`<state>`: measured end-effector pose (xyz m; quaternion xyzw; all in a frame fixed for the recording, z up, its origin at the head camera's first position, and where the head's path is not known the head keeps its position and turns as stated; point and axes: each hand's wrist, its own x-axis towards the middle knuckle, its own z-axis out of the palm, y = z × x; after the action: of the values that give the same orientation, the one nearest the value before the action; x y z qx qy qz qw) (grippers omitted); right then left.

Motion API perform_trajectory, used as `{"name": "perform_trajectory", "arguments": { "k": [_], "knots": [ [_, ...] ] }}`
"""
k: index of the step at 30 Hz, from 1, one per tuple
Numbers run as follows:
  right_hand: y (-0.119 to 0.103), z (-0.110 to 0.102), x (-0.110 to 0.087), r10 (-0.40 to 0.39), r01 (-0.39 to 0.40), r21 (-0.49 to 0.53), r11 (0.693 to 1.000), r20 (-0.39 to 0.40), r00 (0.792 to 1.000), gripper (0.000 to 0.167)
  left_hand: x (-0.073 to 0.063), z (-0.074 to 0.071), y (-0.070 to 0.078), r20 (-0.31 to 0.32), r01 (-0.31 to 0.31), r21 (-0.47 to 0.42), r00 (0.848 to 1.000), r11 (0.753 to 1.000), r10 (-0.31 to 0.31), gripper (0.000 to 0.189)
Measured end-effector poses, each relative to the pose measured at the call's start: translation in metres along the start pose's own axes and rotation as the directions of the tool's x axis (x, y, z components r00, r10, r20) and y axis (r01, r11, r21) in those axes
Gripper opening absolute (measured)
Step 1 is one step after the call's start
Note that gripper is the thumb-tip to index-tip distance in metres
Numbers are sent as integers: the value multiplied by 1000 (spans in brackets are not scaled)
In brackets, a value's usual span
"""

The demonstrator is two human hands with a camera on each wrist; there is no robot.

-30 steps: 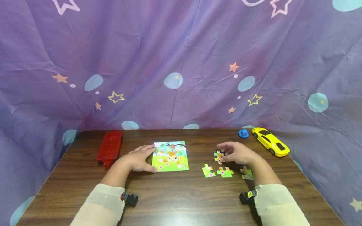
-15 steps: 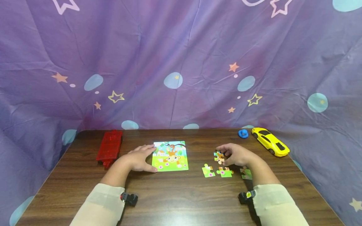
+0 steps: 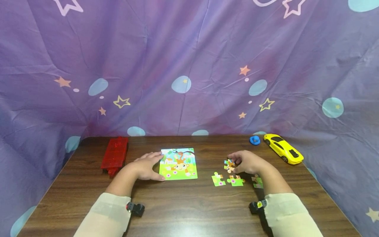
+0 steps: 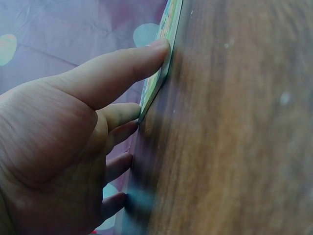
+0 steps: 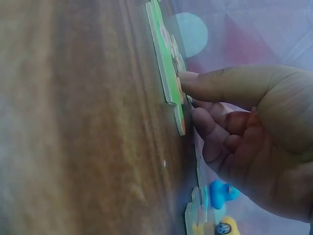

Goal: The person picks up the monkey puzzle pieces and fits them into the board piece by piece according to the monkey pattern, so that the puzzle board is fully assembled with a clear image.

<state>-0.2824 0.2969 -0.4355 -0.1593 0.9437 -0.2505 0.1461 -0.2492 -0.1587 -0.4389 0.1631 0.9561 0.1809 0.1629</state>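
Note:
In the head view, my left hand [image 3: 146, 166] rests at the left side of a square monkey picture puzzle [image 3: 177, 164]. Its fingers are spread and nearly straight, the thumb on the near edge and the forefinger at the far left corner. My right hand [image 3: 248, 162] pinches a small jigsaw piece [image 3: 228, 166] between thumb and fingertips, low over the table. The right wrist view shows the thumb [image 5: 220, 87] just beyond a green-edged jigsaw piece [image 5: 166, 61], which partly hides the fingertips. Two loose jigsaw pieces, one left [image 3: 218, 179] and one right [image 3: 236, 181], lie nearer me.
Another jigsaw piece [image 3: 257, 181] is partly covered by my right wrist. A yellow toy car [image 3: 283, 148] and a small blue hat-shaped toy [image 3: 255, 140] stand back right. At the left lies a see-through red toy [image 3: 115, 154]. A purple patterned cloth [image 3: 189, 65] hangs behind the table.
The pinched jigsaw piece has turned a little and slid slightly toward me, with my right thumb and fingers shifting round it. My left hand and the picture puzzle have stayed put.

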Motion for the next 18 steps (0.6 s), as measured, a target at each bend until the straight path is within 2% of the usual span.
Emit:
{"name": "perform_trajectory", "arguments": {
  "k": [6,12,18],
  "knots": [
    [-2,1,0,1,-1,-29,1000,-18,1000,64,1,0,-1,4,-4,-10,1000,1000,4,107],
    [-10,2,5,-70,71,11,997,-61,996,67,0,0,-1,2,-9,-11,1000,1000,9,106],
    [-32,8,15,-130,134,59,989,-79,988,65,-1,-1,0,5,-1,-21,1000,1000,1,106]
  ]
}}
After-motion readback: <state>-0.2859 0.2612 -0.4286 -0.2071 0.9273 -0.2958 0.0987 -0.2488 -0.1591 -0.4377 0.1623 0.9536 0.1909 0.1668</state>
